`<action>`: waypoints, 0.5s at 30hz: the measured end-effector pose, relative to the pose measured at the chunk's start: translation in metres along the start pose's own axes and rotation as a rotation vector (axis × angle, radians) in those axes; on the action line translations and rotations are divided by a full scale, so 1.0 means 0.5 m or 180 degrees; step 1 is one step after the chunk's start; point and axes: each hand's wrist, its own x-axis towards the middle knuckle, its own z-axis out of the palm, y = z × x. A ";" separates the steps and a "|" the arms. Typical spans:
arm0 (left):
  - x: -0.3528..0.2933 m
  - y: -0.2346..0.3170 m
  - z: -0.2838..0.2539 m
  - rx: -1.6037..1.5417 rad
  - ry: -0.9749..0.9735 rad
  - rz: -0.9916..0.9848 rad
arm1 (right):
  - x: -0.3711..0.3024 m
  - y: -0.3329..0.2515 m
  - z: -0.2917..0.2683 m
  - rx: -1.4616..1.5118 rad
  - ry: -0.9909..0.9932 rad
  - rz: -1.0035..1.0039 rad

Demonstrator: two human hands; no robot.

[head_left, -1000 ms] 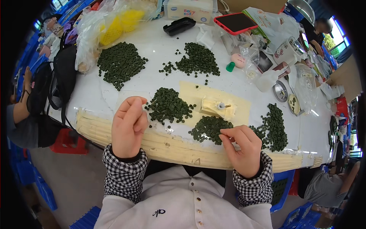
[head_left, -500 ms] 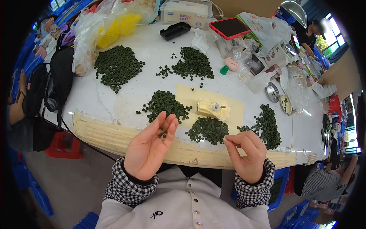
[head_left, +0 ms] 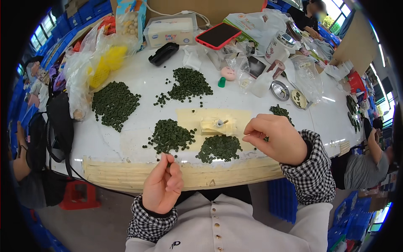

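Note:
My left hand [head_left: 163, 185] is at the table's front edge, its fingers curled in and thumb up, with a small dark green piece [head_left: 168, 165] between them. Just beyond it lies a pile of small dark green round pieces [head_left: 170, 136]. My right hand [head_left: 277, 136] hovers right of a cream taped block [head_left: 208, 126], from which a thin pin [head_left: 224, 122] sticks out. Thumb and fingertips are pinched together; whatever they hold is too small to see. A flatter pile of green ring-like pieces [head_left: 219, 148] sits in front of the block. My right hand partly covers another pile [head_left: 280, 111].
Two more green piles [head_left: 115, 105] lie farther off. Along the back are a black case [head_left: 163, 53], a plastic tissue box [head_left: 172, 31], a red-edged phone [head_left: 218, 35], a mug [head_left: 278, 48] and plastic bags. A black bag [head_left: 61, 126] hangs at the left edge.
My left hand has turned from palm-up and open to curled fingers. The right hand has risen and moved away from the ring pile to beside the block. The whole view has shifted.

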 end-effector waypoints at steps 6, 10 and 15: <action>0.004 -0.003 0.016 -0.0067 0.0114 0.0120 | 0.156 0.048 -0.030 -0.0279 0.0177 -0.0492; -0.002 -0.003 -0.002 -0.0113 -0.0013 0.0209 | 0.285 0.089 0.028 -0.0843 -0.0614 -0.0621; -0.015 0.007 -0.009 -0.0112 0.0255 0.0273 | 0.362 0.081 0.072 -0.1132 -0.1152 -0.0398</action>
